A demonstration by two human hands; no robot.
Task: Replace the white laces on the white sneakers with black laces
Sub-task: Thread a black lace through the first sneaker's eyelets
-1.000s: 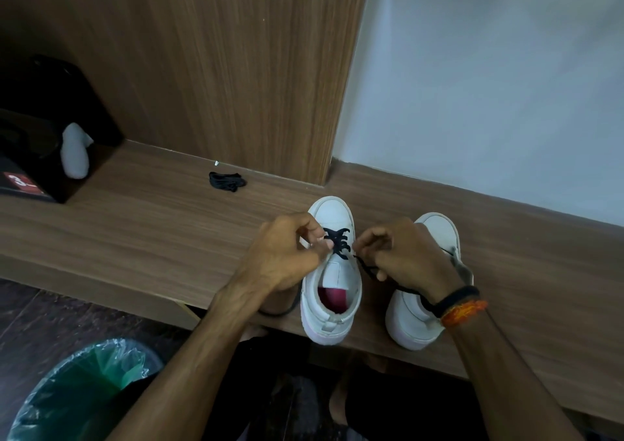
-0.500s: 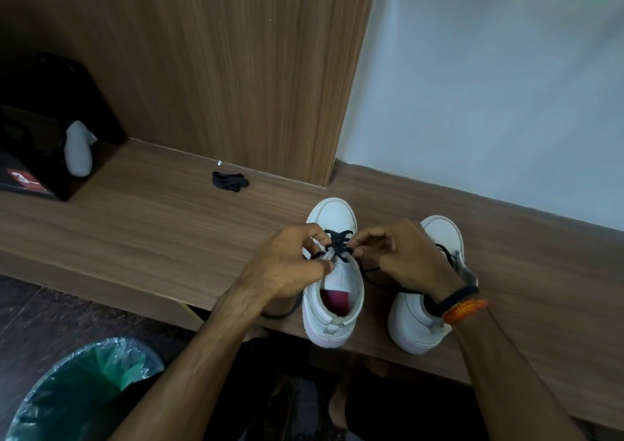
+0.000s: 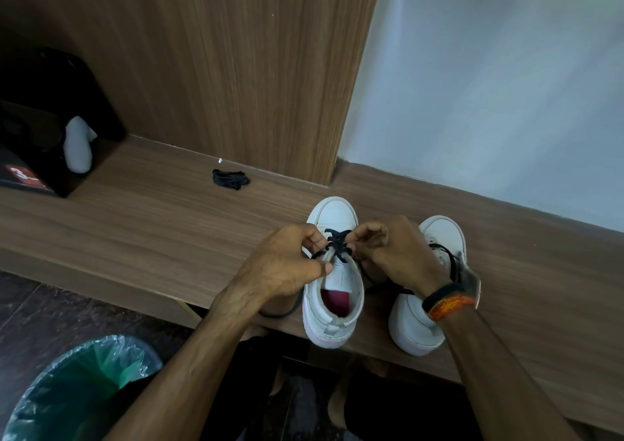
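Observation:
Two white sneakers stand on a wooden bench [image 3: 141,218], toes pointing away from me. The left sneaker [image 3: 334,302] has a black lace [image 3: 337,242] crossed through its front eyelets. My left hand [image 3: 287,265] pinches the lace's left end at the shoe's left side. My right hand [image 3: 391,255] pinches the lace's right end, and that end trails back under the wrist. The right sneaker [image 3: 422,319] is partly hidden behind my right wrist, with a black lace loose over its top.
A bundled black lace [image 3: 231,179] lies on the bench near the wooden panel. A dark open box [image 3: 40,126] with a white bundle [image 3: 78,145] inside stands at the far left. A bin with a green liner [image 3: 81,390] stands on the floor below.
Both hands have moved closer together over the left sneaker's front eyelets, and the camera view has shifted slightly down and right.

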